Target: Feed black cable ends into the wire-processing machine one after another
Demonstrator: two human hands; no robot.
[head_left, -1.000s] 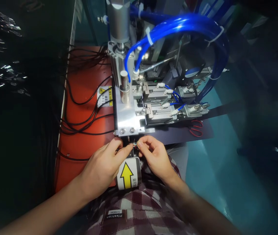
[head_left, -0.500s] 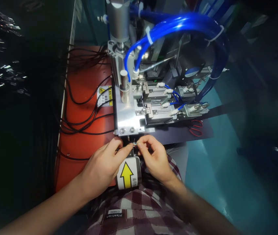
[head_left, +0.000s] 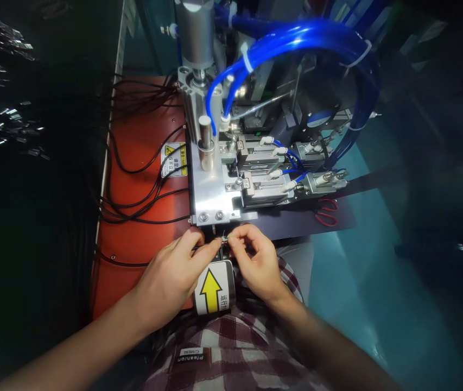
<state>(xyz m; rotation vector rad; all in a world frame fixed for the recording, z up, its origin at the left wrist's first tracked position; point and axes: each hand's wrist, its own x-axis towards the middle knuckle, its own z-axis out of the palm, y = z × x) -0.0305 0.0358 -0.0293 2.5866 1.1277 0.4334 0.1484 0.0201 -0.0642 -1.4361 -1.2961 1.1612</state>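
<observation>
Just in front of the silver machine plate (head_left: 210, 201), a small metallic part (head_left: 224, 240) with thin wire-like ends sits between my fingertips. My right hand (head_left: 258, 260) pinches it from the right with thumb and forefinger. From the left, my left hand (head_left: 172, 271) has its thumb tip against the part, with its fingers curled; what its other fingertips touch is hidden. Below the part is a white label with a yellow arrow (head_left: 211, 290). The part is too small to make out in detail.
Black cables (head_left: 145, 206) run over the orange-red surface (head_left: 133, 293) at the left. Blue air hoses (head_left: 304, 35) arch above the pneumatic cylinders (head_left: 266, 187). Red-handled scissors (head_left: 326, 212) lie to the right. A warning label (head_left: 174, 160) is beside the plate.
</observation>
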